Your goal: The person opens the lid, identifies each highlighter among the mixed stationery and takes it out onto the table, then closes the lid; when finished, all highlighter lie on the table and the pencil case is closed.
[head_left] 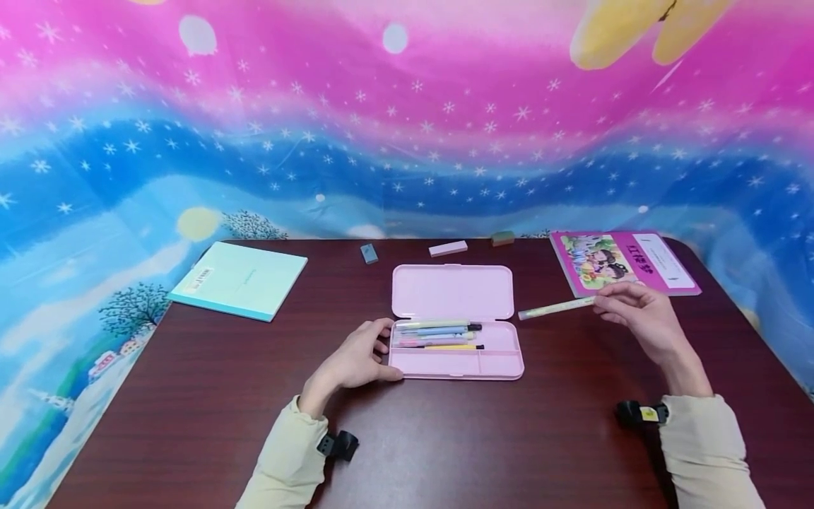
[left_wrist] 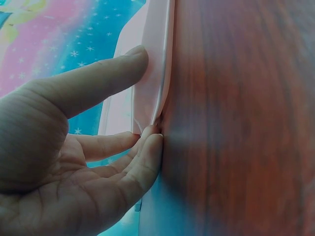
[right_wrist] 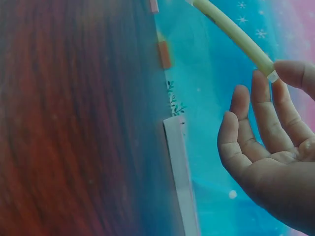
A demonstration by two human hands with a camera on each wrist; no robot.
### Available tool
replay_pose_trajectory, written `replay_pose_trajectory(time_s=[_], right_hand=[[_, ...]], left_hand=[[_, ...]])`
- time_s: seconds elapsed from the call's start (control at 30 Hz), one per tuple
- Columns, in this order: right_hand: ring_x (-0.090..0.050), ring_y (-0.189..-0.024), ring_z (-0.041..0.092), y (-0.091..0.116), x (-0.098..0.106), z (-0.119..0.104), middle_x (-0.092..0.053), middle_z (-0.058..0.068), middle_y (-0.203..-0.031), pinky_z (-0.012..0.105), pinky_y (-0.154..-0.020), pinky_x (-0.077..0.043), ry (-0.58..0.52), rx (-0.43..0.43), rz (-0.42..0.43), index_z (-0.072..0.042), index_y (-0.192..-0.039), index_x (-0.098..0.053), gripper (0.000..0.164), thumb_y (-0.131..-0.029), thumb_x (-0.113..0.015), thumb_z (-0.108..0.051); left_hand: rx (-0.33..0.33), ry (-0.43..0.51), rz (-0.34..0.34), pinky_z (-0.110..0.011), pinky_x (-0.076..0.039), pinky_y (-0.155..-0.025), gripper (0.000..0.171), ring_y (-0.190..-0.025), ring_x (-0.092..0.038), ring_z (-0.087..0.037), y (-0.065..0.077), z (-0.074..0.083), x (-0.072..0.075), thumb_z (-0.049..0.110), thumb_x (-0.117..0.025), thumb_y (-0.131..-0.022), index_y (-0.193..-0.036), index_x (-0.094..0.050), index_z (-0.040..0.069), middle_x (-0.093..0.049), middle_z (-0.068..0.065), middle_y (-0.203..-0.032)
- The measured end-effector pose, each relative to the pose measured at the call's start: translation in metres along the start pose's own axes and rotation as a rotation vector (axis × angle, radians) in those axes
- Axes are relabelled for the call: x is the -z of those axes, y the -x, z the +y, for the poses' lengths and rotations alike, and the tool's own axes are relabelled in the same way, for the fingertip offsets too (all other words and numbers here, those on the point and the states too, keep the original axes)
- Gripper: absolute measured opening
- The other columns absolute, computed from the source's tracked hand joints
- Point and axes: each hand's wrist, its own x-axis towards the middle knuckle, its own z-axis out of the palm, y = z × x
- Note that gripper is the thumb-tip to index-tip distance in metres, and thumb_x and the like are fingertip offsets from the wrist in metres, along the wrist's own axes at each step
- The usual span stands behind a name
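Note:
A pink pencil case [head_left: 439, 365] lies opened on the table, its lid [head_left: 452, 291] laid back. Several pens [head_left: 439, 331] fill its long rear compartment; the two front compartments hold nothing. My left hand [head_left: 356, 357] holds the case's left end, thumb at the front corner and fingers along the side; the left wrist view shows the thumb [left_wrist: 108, 78] against the pink wall. To the right of the case, my right hand [head_left: 642, 314] pinches a pale yellow-green pen [head_left: 558, 308] by one end between thumb and fingers. The pen [right_wrist: 236, 37] is held above the table, pointing left.
A mint-green notebook [head_left: 244, 279] lies at the left. Along the back edge sit a blue-grey eraser [head_left: 369, 254], a pale pink block [head_left: 448, 249] and a brown-green block [head_left: 502, 239]. A magenta picture-covered book [head_left: 636, 265] lies behind my right hand. A printed cloth [head_left: 407, 141] hangs behind the table.

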Motion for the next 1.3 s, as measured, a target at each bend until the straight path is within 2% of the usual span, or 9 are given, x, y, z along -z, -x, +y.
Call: replay_pose_trajectory(time_s=[0.13, 0.27, 0.33, 0.43, 0.53, 0.63, 0.93, 1.17, 1.3], right_hand=[[-0.069, -0.076, 0.01, -0.001, 0.001, 0.005, -0.072, -0.002, -0.087, 0.021, -0.069, -0.055, 0.093, -0.05, -0.007, -0.009, -0.093, -0.071, 0.016, -0.092, -0.059, 0.002], [-0.068, -0.077, 0.007, -0.003, 0.0, 0.008, -0.072, -0.005, -0.086, 0.021, -0.068, -0.054, 0.258, -0.116, -0.019, -0.012, -0.093, -0.07, 0.012, -0.093, -0.061, -0.004], [-0.067, -0.078, 0.006, -0.003, -0.001, 0.007, -0.071, -0.007, -0.087, 0.022, -0.068, -0.054, 0.363, -0.148, -0.017, -0.008, -0.098, -0.069, 0.008, -0.093, -0.062, -0.009], [-0.066, -0.077, 0.006, -0.003, 0.0, 0.007, -0.072, -0.006, -0.087, 0.022, -0.067, -0.054, 0.524, -0.181, -0.011, 0.002, -0.105, -0.065, 0.022, -0.094, -0.063, -0.016], [-0.065, -0.076, 0.007, -0.003, 0.002, 0.008, -0.072, 0.002, -0.088, 0.024, -0.065, -0.054, 0.657, -0.207, 0.003, 0.011, -0.11, -0.061, 0.036, -0.094, -0.063, -0.021], [-0.063, -0.074, 0.008, -0.001, 0.004, 0.008, -0.07, 0.011, -0.09, 0.026, -0.063, -0.053, 0.757, -0.226, 0.007, 0.011, -0.111, -0.062, 0.04, -0.095, -0.062, -0.026], [-0.056, -0.074, 0.019, 0.0, 0.006, 0.007, -0.067, 0.013, -0.091, 0.028, -0.061, -0.047, 0.901, -0.28, -0.052, 0.006, -0.108, -0.065, 0.033, -0.094, -0.063, -0.024], [-0.058, -0.08, 0.02, -0.002, 0.006, 0.011, -0.07, 0.01, -0.09, 0.031, -0.071, -0.046, 0.983, -0.27, -0.068, 0.002, -0.102, -0.069, 0.024, -0.091, -0.066, -0.019], [-0.058, -0.081, 0.021, -0.002, 0.006, 0.011, -0.069, 0.008, -0.089, 0.033, -0.072, -0.045, 1.005, -0.273, -0.078, 0.0, -0.099, -0.071, 0.022, -0.09, -0.066, -0.02]], left_hand=[[-0.008, 0.004, -0.001, -0.032, -0.051, -0.08, 0.079, -0.094, -0.054, -0.021, 0.0, -0.001, 0.0, 0.01, -0.086, -0.068, -0.133, -0.044, -0.004, -0.05, -0.014, -0.118], [-0.003, 0.003, 0.0, -0.032, -0.051, -0.08, 0.079, -0.094, -0.054, -0.021, 0.0, 0.0, 0.0, 0.01, -0.086, -0.068, -0.133, -0.044, -0.003, -0.05, -0.014, -0.118], [0.005, 0.003, -0.001, -0.032, -0.05, -0.08, 0.079, -0.095, -0.054, -0.02, -0.001, 0.0, 0.0, 0.01, -0.086, -0.068, -0.134, -0.044, -0.003, -0.05, -0.013, -0.119], [0.021, 0.002, -0.001, -0.032, -0.05, -0.081, 0.079, -0.095, -0.054, -0.019, -0.001, 0.001, 0.0, 0.011, -0.086, -0.068, -0.134, -0.044, -0.002, -0.05, -0.012, -0.119], [0.026, 0.001, 0.0, -0.033, -0.05, -0.081, 0.08, -0.095, -0.054, -0.019, -0.001, 0.001, 0.0, 0.011, -0.086, -0.068, -0.134, -0.043, -0.003, -0.05, -0.013, -0.119], [0.029, 0.002, 0.001, -0.033, -0.05, -0.081, 0.08, -0.095, -0.054, -0.02, -0.001, 0.001, 0.0, 0.011, -0.086, -0.068, -0.134, -0.043, -0.003, -0.05, -0.013, -0.119], [0.033, 0.003, 0.001, -0.034, -0.05, -0.081, 0.08, -0.095, -0.054, -0.02, 0.0, 0.002, 0.001, 0.012, -0.086, -0.069, -0.135, -0.043, -0.002, -0.05, -0.013, -0.119], [0.025, 0.005, 0.004, -0.033, -0.05, -0.081, 0.08, -0.095, -0.054, -0.02, 0.0, 0.002, 0.001, 0.011, -0.086, -0.068, -0.134, -0.044, -0.002, -0.05, -0.013, -0.118], [0.011, 0.006, 0.002, -0.033, -0.051, -0.08, 0.079, -0.094, -0.054, -0.02, 0.0, 0.001, 0.0, 0.01, -0.086, -0.068, -0.133, -0.044, -0.003, -0.05, -0.013, -0.118]])
